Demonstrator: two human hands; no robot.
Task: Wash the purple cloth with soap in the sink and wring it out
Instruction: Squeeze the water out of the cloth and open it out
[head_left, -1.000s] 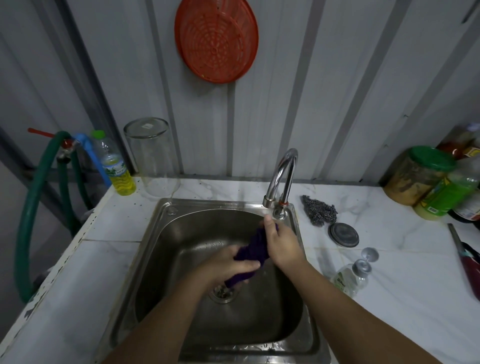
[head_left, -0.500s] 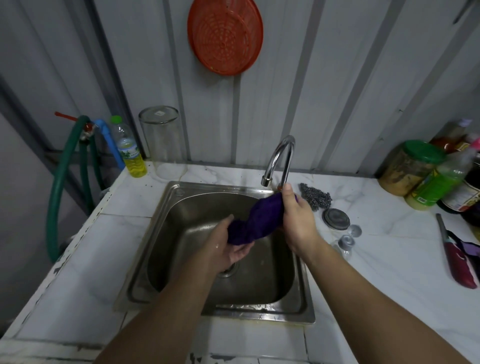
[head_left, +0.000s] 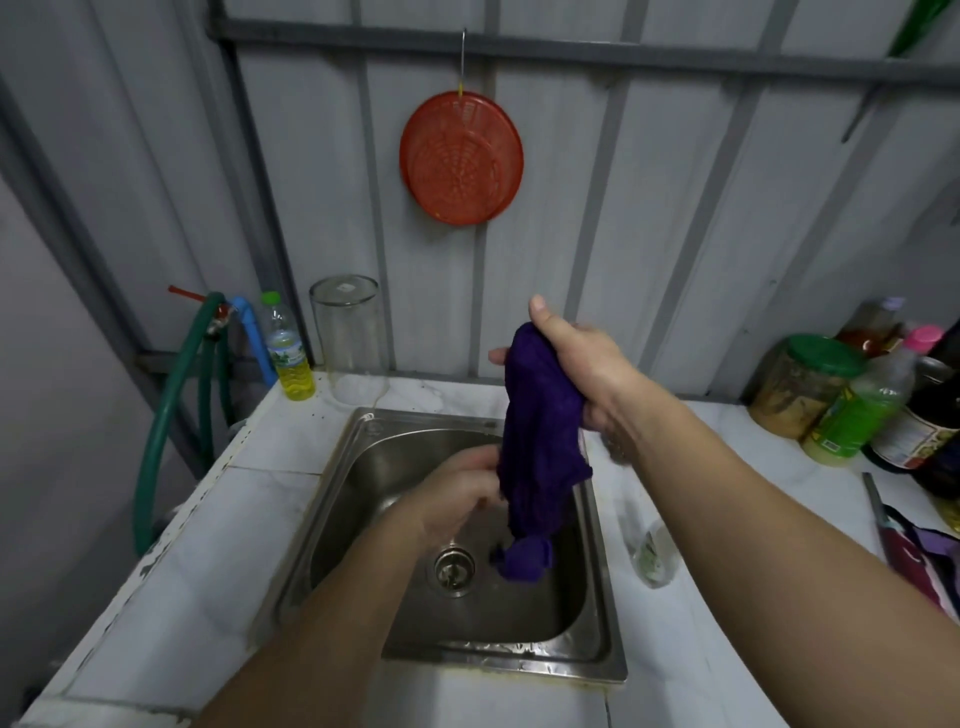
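The purple cloth (head_left: 540, 431) hangs lengthwise over the steel sink (head_left: 332, 525), its twisted lower end dangling near the drain (head_left: 454, 569). My right hand (head_left: 582, 364) is raised high above the basin and grips the cloth's top end. Lower down, my left hand (head_left: 460, 493) pinches the cloth's left edge at mid-length. The tap is hidden behind the cloth and my right hand.
A bottle of yellow liquid (head_left: 288, 353) and an upturned clear jar (head_left: 347, 338) stand at the back left by a green hose (head_left: 166, 415). Jars and bottles (head_left: 852, 405) crowd the right counter. A small clear bottle (head_left: 652, 553) lies right of the sink. An orange strainer (head_left: 460, 158) hangs on the wall.
My right hand has lifted the cloth's top end well above the sink, and the cloth has stretched out from a bunched twist to a long hanging strip. The camera has tilted up.
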